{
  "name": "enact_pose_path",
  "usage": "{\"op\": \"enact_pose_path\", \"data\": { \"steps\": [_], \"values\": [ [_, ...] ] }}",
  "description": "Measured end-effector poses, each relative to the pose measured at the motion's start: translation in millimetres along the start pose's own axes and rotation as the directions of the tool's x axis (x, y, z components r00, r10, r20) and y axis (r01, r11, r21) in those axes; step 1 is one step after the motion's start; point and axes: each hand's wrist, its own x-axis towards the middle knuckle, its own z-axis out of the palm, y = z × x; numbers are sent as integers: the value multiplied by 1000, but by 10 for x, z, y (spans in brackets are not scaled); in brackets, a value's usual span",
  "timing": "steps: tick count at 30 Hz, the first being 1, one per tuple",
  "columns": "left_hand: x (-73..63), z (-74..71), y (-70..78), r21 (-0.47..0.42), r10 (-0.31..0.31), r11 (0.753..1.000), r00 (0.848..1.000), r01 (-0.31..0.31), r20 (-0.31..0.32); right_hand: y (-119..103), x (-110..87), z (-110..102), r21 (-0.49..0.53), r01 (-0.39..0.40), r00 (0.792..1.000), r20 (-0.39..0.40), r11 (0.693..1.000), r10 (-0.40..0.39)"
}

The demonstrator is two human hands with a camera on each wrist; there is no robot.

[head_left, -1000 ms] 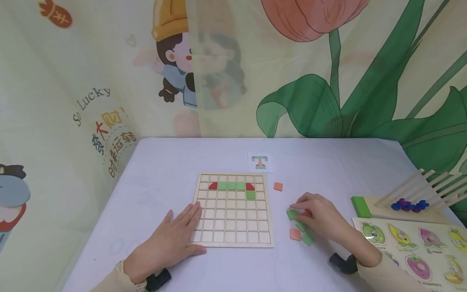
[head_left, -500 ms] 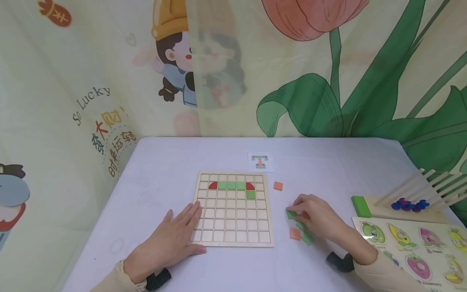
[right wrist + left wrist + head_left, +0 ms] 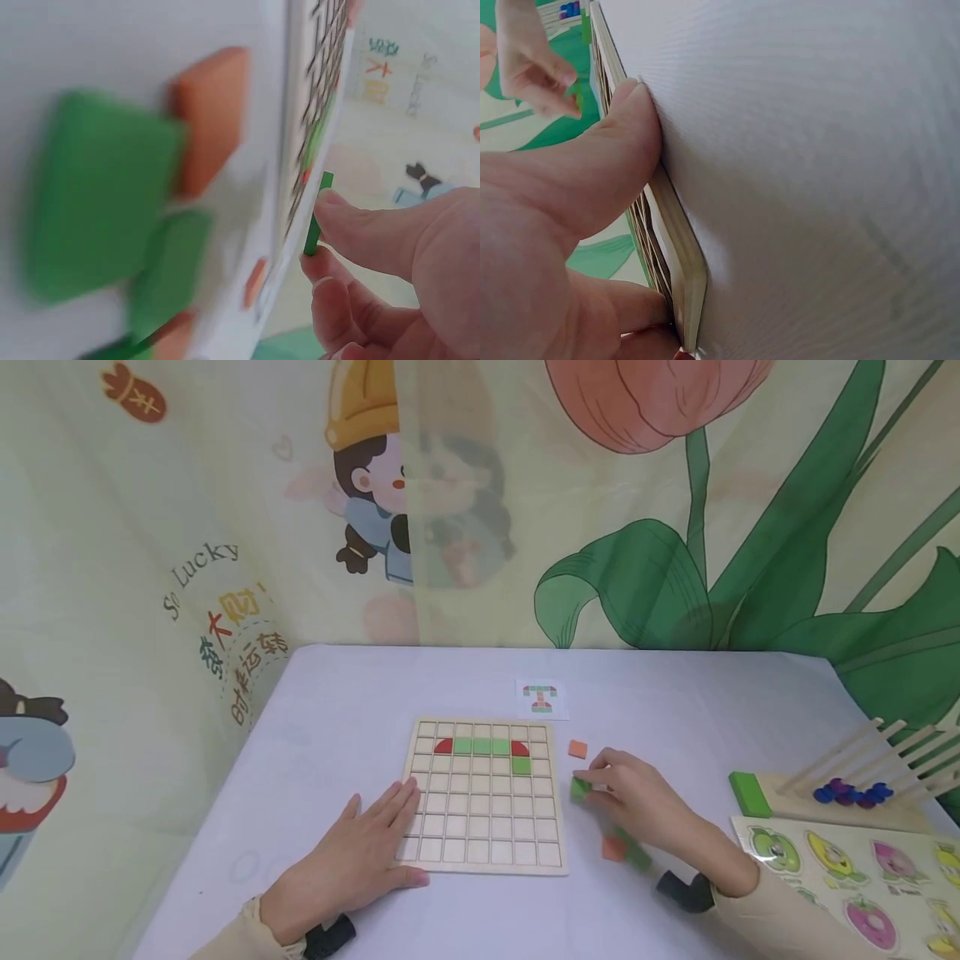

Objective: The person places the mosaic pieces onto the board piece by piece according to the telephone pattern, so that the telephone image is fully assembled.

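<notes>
My right hand pinches a green square tile between thumb and fingers, just right of the wooden grid board. The right wrist view shows that green tile edge-on at the fingertips. Flat on the board's lower left edge lies my left hand, its fingers straight over the rim. Its thumb lies along the board's side in the left wrist view. A row of green squares with a red quarter-round piece at each end sits in the grid, plus one green square under the right end.
Loose tiles lie right of the board: an orange one, another orange tile and green ones beside it. A pattern card lies behind the board. At the right are a pegged wooden stand and a fruit picture board.
My right hand has taken the green tile off the table and carried it left towards the board. My left hand stays on the board's edge. The head view has shifted slightly.
</notes>
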Motion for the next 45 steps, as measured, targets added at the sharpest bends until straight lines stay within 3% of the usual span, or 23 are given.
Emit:
{"op": "enact_pose_path", "data": {
  "steps": [8, 15, 22, 32, 39, 45],
  "values": [
    [-14, 7, -13, -9, 2, 1000, 1000, -2, -4, -359, 472, 97, 53, 84, 996, 20, 995, -86],
    [-11, 9, -8, 4, -2, 1000, 1000, 2, -1, -666, 917, 196, 97, 189, 980, 43, 977, -193],
    [-19, 1, -10, 29, 13, 999, 1000, -13, 3, -873, 1222, 382, 118, 243, 963, 87, 963, -254],
    [-30, -12, -12, 51, 33, 998, 999, -32, -14, -1017, 1397, 542, 48, 215, 963, 153, 975, -220],
    [-21, -19, -6, 66, 26, 998, 1000, -25, -10, -1043, 1411, 578, 7, 218, 967, 135, 976, -217],
    [-15, -9, -3, 51, 17, 999, 1000, -16, -8, -1048, 1399, 589, 40, 202, 969, 134, 979, -205]
  ]
}}
